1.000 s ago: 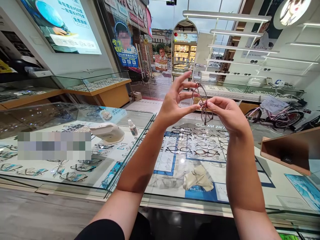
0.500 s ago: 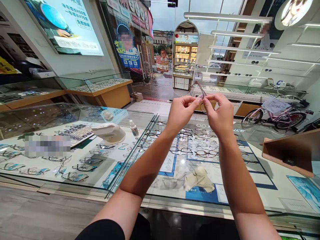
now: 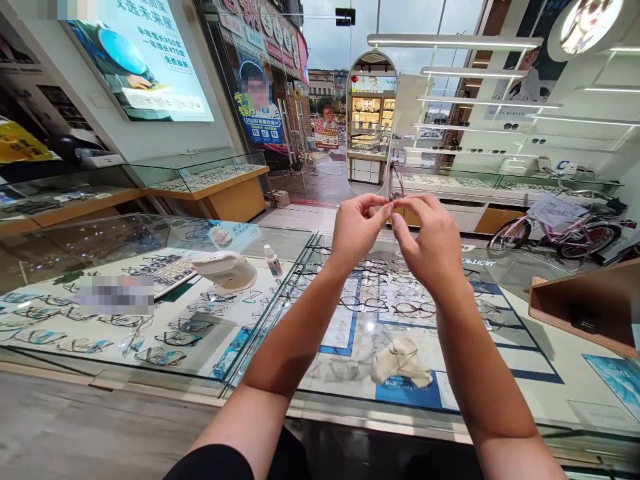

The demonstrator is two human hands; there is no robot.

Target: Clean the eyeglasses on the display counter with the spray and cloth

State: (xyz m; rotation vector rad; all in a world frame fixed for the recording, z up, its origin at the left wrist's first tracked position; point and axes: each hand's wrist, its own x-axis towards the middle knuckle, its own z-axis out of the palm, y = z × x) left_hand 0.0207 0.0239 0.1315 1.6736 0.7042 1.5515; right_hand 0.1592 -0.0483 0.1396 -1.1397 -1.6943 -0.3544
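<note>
A thin-framed pair of eyeglasses (image 3: 396, 179) is held up over the glass counter, its slim temples pointing up and away. My left hand (image 3: 359, 227) pinches it between thumb and fingers. Opposite, my right hand (image 3: 429, 235) has its fingertips on the same eyeglasses, with the thumb slightly lower and apart from the index finger. Fingers hide most of the front of the frame. Below the hands, on the counter top, lies a crumpled beige cloth (image 3: 401, 362).
Rows of glasses (image 3: 364, 304) lie inside the glass display counter (image 3: 345, 393). On its left part stand a white spray bottle (image 3: 273, 260) and a white device (image 3: 226, 270). At right is a brown wooden stand (image 3: 575, 310). An oval mirror (image 3: 372, 120) stands beyond.
The eyeglasses have turned between my fingers, the temples now more upright. My right thumb has moved away from its index finger. The view has tilted up slightly.
</note>
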